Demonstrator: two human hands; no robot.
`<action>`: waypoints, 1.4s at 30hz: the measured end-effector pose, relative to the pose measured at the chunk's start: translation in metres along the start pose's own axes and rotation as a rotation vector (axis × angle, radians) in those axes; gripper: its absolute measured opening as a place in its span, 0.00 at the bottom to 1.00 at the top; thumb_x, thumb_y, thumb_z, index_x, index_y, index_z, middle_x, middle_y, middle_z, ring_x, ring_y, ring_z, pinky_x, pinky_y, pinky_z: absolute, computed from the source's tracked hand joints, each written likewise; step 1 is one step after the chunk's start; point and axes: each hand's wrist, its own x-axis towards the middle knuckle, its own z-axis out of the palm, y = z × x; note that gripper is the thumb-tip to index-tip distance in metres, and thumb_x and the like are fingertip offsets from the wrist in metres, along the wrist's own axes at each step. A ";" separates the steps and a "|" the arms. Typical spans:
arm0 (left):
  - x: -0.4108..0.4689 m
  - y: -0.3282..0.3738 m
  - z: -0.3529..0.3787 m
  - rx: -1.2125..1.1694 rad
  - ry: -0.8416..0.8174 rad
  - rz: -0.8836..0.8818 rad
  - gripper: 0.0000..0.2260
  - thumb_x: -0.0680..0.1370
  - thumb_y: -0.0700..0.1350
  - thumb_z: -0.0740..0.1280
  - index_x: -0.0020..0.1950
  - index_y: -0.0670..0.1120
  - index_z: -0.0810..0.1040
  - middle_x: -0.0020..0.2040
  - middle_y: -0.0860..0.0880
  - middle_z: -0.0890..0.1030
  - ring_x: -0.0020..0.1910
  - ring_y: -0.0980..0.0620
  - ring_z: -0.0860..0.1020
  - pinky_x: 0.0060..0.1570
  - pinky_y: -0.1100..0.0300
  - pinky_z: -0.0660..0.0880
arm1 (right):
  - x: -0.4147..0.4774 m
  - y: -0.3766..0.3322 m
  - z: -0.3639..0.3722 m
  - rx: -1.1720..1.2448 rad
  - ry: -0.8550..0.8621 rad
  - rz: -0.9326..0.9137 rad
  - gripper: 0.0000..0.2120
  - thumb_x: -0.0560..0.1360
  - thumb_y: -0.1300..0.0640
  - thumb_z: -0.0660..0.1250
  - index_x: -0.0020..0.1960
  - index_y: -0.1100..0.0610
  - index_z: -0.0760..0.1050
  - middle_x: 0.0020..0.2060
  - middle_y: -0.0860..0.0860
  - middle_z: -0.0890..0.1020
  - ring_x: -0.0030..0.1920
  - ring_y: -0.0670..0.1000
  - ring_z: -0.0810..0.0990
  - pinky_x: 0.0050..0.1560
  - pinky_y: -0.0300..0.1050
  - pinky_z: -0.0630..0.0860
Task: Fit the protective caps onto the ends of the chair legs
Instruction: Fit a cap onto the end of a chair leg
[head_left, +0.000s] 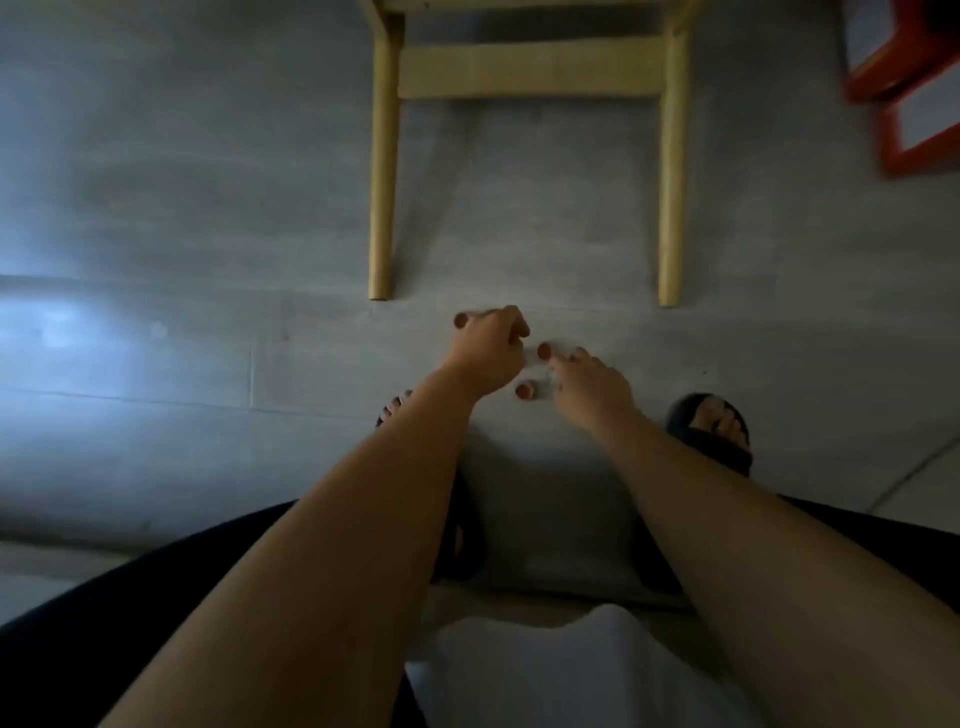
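View: head cam, looking down at a grey floor (182, 208); pic dim and soft.
Chair (530, 10): pale wood, lying tipped over w/ two legs pointing toward the person; a crossbar (530, 75) joins them.
Leg ends: leg at view-left (381, 208) and leg at view-right (671, 208) both end bare, just beyond the hands.
Caps: three small round red-brown caps low on the floor betw. the leg ends and the feet. Far cap (461, 319) at the tips of the left hand; middle cap (544, 351) betw. the two hands; near cap (524, 391) just below it, beside the left wrist.
Left hand (488, 348): fingers curled in, knuckles up; far cap touches its fingertips, but can't tell if it is pinched or only lying there.
Right hand (589, 384): fingers fairly straight, reaching fwd; tips meet the middle cap; nothing gripped.
Feet: dark sandals, one (711, 431) beside the right forearm, the other mostly hidden under the left forearm.
Bkgd: red stool (883, 88) at top right, well apart from the chair.
Lap: white cloth (571, 675) at bottom edge.
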 end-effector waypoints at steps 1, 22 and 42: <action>0.006 -0.002 0.000 0.026 -0.034 0.013 0.12 0.79 0.36 0.61 0.58 0.46 0.79 0.56 0.47 0.81 0.53 0.50 0.77 0.51 0.59 0.72 | 0.003 -0.002 0.001 -0.064 -0.003 -0.013 0.20 0.82 0.57 0.61 0.73 0.53 0.68 0.63 0.55 0.76 0.58 0.56 0.78 0.54 0.51 0.76; 0.021 0.004 -0.005 0.120 -0.039 -0.011 0.23 0.76 0.32 0.63 0.67 0.50 0.77 0.64 0.48 0.79 0.61 0.48 0.78 0.58 0.53 0.76 | 0.053 0.011 -0.017 0.380 0.135 0.008 0.04 0.81 0.53 0.66 0.55 0.51 0.77 0.52 0.46 0.82 0.52 0.49 0.80 0.54 0.50 0.79; -0.247 0.186 -0.251 -0.649 -0.323 0.289 0.08 0.78 0.35 0.67 0.55 0.37 0.84 0.51 0.35 0.84 0.51 0.41 0.83 0.54 0.54 0.81 | -0.258 -0.046 -0.315 1.145 -0.353 -0.612 0.08 0.80 0.64 0.68 0.58 0.61 0.82 0.54 0.58 0.85 0.58 0.56 0.83 0.56 0.45 0.80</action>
